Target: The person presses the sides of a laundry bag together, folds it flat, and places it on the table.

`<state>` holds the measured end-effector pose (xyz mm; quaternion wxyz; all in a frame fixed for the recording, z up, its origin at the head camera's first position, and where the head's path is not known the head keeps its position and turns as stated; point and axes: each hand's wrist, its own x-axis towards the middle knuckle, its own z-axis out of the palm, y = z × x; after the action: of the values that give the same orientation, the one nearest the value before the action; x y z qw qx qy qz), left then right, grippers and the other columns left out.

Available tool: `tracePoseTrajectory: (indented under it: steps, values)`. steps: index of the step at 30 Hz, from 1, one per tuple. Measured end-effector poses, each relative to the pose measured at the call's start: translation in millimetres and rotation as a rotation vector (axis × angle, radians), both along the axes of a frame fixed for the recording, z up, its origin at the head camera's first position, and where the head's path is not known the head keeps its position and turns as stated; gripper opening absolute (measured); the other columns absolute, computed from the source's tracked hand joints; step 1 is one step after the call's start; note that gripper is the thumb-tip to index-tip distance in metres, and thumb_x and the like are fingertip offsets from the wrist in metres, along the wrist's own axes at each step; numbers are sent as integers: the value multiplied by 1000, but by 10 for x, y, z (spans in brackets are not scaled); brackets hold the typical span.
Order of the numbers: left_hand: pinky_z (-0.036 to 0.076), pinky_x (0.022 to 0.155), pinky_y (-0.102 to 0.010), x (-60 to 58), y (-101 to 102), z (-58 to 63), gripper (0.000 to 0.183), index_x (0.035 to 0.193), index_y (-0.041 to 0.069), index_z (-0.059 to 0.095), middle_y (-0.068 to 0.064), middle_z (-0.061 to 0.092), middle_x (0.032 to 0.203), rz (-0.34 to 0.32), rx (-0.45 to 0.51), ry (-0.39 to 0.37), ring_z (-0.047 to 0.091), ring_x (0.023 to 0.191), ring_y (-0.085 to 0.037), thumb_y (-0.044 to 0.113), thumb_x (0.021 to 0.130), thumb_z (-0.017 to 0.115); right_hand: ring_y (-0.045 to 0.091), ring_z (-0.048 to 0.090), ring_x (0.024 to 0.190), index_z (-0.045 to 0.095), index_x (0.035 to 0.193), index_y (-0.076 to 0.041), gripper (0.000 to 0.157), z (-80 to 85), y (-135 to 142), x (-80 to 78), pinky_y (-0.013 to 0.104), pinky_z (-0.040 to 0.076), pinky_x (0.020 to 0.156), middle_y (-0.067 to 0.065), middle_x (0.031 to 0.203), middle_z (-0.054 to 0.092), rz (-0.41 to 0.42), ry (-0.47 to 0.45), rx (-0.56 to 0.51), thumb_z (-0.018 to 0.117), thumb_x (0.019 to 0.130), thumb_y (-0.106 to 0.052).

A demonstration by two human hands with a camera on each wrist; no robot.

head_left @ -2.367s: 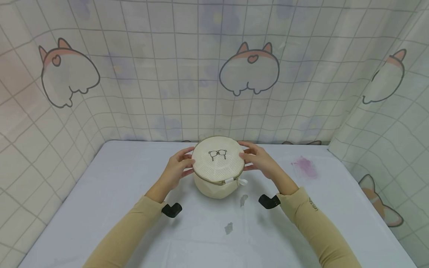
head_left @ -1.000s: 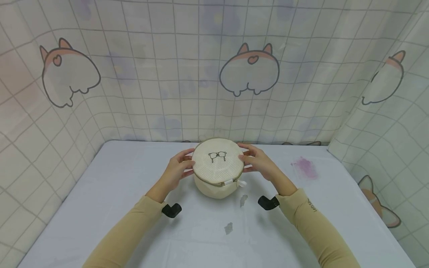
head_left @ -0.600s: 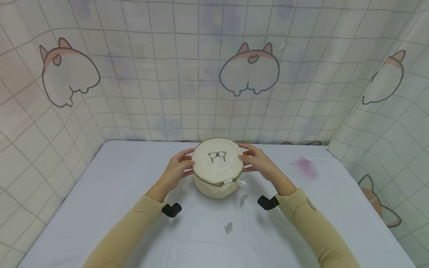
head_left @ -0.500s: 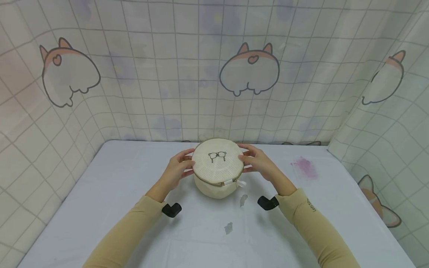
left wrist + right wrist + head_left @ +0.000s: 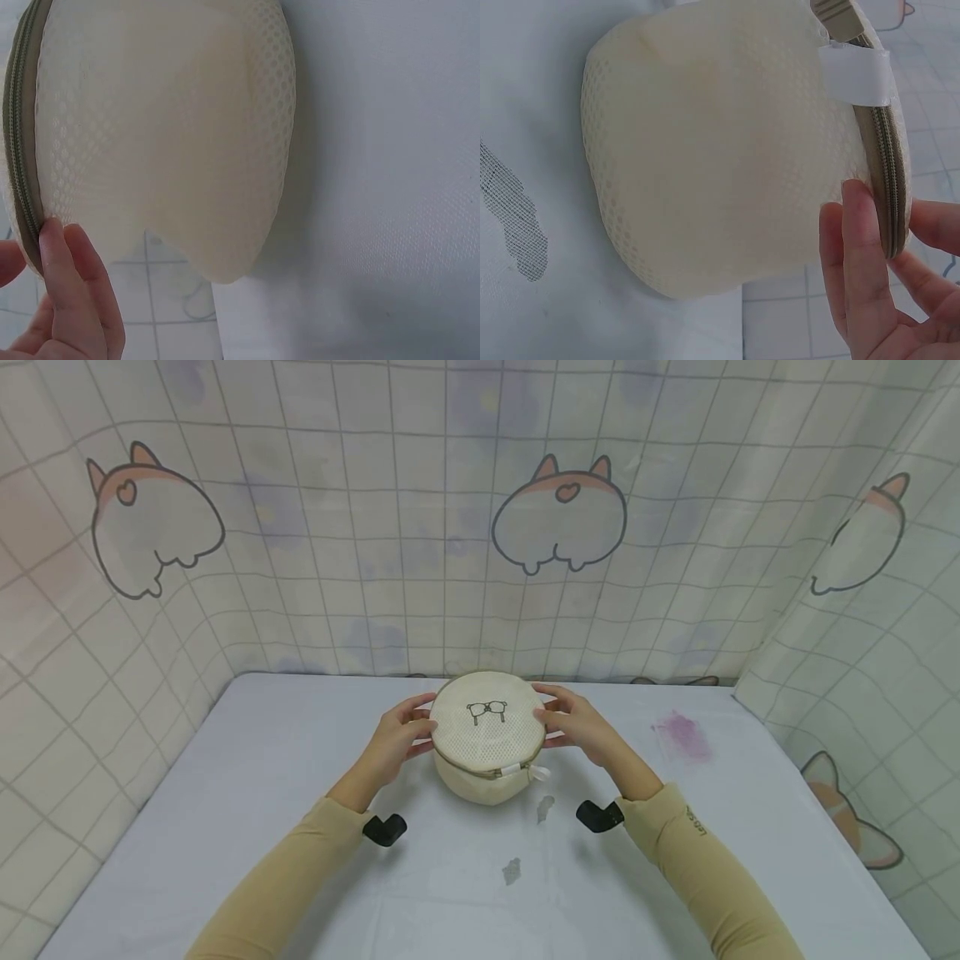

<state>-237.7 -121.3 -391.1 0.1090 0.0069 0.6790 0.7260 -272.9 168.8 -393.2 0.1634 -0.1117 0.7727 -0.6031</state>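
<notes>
A round cream mesh laundry bag (image 5: 491,747) stands near the table's back edge, its flat top tilted toward me and bearing a line drawing like a pair of glasses. A green-brown zipper (image 5: 21,127) runs round the top's edge. White tape (image 5: 859,75) wraps the zipper near its pull at the front right. My left hand (image 5: 388,739) pinches the rim from the left, thumb on top and fingers below. On the opposite side, my right hand (image 5: 583,720) grips the rim in the same way. The mesh sides (image 5: 720,157) bulge softly in the wrist views.
A white cloth covers the table (image 5: 420,893). Grey patches (image 5: 512,872) mark it in front of the bag, and a pink stain (image 5: 684,737) lies at the right. A grid-patterned curtain (image 5: 360,552) encloses the back and both sides.
The bag's top has sunk slightly over the last couple of seconds, its base staying put. Both hands keep their hold on the rim and have barely moved.
</notes>
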Motion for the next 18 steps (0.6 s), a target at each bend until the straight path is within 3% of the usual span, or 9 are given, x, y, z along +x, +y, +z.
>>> tracePoseTrajectory:
  steps: [8,18]
  values:
    - [50,84,-33,-163,-40,-274,53,137,13,44,-12,46,114,15,-9,1,54,93,-19,1,87,54,28,60,92,35,143,-17,52,-36,-3,11,40,53,76,18,115,46,-4,-9,-6,54,95,-16]
    - [51,83,-34,-181,-43,-316,53,137,13,44,-12,47,114,21,-14,-2,54,95,-20,0,86,55,28,60,92,35,143,-18,52,-40,-15,25,39,53,77,18,116,46,-7,-17,-4,54,95,-16]
